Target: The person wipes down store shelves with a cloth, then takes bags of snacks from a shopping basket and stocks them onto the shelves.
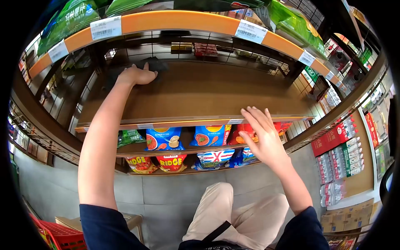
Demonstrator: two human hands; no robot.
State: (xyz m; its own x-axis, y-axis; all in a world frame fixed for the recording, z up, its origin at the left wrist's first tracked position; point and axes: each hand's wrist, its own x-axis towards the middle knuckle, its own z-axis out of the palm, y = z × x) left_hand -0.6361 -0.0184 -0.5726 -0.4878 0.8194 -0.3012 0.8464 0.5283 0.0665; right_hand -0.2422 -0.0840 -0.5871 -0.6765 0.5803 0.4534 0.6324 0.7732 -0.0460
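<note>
My left hand reaches deep onto the brown shelf board, at its back left. It presses on a dark cloth that lies bunched on the board; the fingertips are partly hidden. My right hand is at the front edge of the same shelf, fingers spread and holding nothing. Just behind and below it are a red snack bag and blue snack bags on the shelf beneath.
An orange shelf edge with price tags and green bags runs overhead. Lower down are red chip bags. A red basket and a stool stand at lower left; bottle packs are at right.
</note>
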